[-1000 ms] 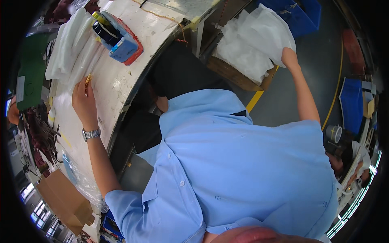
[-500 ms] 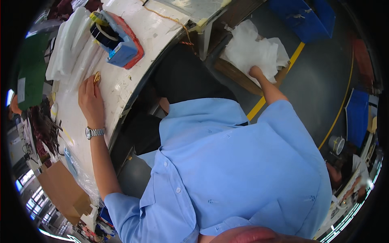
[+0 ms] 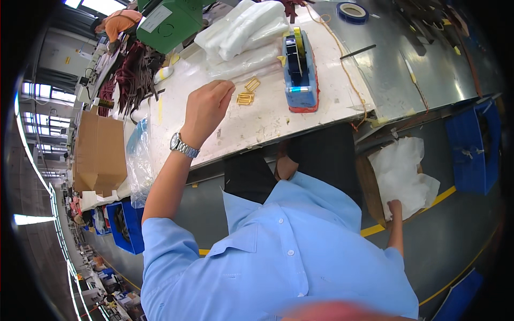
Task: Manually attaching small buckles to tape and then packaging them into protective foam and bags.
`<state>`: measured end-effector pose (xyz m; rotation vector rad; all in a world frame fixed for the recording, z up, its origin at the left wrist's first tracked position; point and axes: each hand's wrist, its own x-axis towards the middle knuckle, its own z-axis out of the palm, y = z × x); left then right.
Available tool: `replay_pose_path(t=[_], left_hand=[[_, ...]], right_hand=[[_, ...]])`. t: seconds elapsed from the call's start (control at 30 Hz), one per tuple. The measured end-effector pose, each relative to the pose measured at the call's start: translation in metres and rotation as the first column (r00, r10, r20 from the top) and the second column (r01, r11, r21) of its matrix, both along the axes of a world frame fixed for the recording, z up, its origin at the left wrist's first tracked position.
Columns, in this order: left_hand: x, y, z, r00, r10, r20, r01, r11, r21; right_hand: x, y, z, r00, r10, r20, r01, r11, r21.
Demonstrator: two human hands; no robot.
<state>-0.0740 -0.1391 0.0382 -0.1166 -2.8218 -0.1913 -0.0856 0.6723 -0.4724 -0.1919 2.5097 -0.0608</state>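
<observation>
My left hand (image 3: 210, 109), a metal watch on its wrist, is over the white tabletop with its fingers pressed together. What they hold, if anything, is hidden. Just right of the fingertips lie a few gold-coloured strap buckles (image 3: 245, 98), some side by side, one apart. Farther right stands a blue tape dispenser (image 3: 301, 88) on a red base. Low on the right, my right hand (image 3: 395, 207) is closed at the edge of white plastic sheeting (image 3: 402, 174), which lines an open cardboard box (image 3: 373, 192) below table height.
White padded bundles (image 3: 243, 32) lie at the back of the table (image 3: 214, 136). A tape roll (image 3: 352, 13) is on the metal surface to the right. A carton (image 3: 99, 152) stands left, blue bins (image 3: 474, 147) right. Another person (image 3: 120, 24) is in the far left background.
My view has turned, so the scene sits differently. My left hand has come away from the gold buckles, which now lie in plain sight. My right hand stays at the plastic sheeting.
</observation>
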Motion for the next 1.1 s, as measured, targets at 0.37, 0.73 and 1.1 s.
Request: replay_pose_path(t=[0.37,0.73,1.1], left_hand=[[-0.122,-0.022,0.030,0.921,-0.122,-0.371,-0.097,0.848,-0.520],[-0.140,-0.036,0.089,0.986,-0.021,-0.163,-0.025,0.960,-0.278],[0.054,-0.094,0.115,0.967,0.231,-0.113,-0.147,0.857,0.494]], right_hand=[[-0.033,-0.322,0.391,0.945,-0.012,-0.326,-0.201,0.766,-0.610],[-0.044,-0.416,0.490,0.896,0.060,-0.440,-0.420,0.437,-0.795],[-0.287,-0.358,0.434,0.544,-0.111,-0.832,-0.405,0.834,-0.375]])
